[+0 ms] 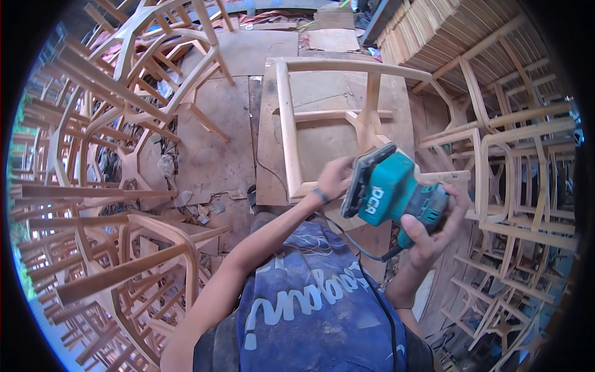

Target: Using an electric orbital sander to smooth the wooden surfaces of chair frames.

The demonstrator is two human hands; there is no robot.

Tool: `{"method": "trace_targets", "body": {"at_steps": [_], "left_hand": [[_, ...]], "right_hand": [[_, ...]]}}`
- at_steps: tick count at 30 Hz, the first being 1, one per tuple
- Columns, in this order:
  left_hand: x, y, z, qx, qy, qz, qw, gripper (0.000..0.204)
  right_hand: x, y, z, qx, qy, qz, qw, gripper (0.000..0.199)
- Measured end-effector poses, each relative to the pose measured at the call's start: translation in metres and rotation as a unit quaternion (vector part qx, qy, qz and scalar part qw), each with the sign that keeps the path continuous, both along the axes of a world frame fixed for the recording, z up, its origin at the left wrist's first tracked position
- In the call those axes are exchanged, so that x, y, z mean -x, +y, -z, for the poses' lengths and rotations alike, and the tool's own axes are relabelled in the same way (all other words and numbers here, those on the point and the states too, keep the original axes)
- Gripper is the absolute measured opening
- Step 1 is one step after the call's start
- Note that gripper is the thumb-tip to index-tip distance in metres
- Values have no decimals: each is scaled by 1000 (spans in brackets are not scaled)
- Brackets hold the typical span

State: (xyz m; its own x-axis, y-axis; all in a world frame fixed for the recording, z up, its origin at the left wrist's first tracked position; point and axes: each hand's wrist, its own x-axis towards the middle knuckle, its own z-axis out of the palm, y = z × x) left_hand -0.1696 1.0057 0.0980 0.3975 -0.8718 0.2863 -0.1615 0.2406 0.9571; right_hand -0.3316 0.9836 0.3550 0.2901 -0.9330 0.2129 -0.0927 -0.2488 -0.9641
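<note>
My right hand [434, 232] grips a teal and black electric sander [396, 192] by its body, tipped on its side with the flat black pad facing left. My left hand [338, 177] touches the edge of that pad with its fingers. The sander's black cord [365, 251] hangs down across my blue shirt. Just beyond the hands, an unfinished pale wooden chair frame [288, 124] lies on a plywood work surface [328, 142].
Stacks of bare wooden chair frames [93, 186] crowd the left side, and more frames [520, 173] are piled on the right. Stacked wood strips [434, 31] sit at the upper right. Plywood sheets and scraps [211, 161] cover the floor.
</note>
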Motion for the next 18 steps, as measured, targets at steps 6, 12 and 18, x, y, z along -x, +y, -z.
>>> {"method": "trace_targets", "body": {"at_steps": [6, 12, 18], "left_hand": [[-82, 99, 80, -319, 210, -269, 884, 63], [-54, 70, 64, -239, 384, -182, 873, 78], [-61, 73, 97, -262, 190, -227, 919, 68]], "right_hand": [[-23, -38, 21, -109, -5, -84, 990, 69], [-62, -36, 45, -60, 59, -60, 995, 65], [-116, -42, 102, -121, 92, -105, 983, 58]]}}
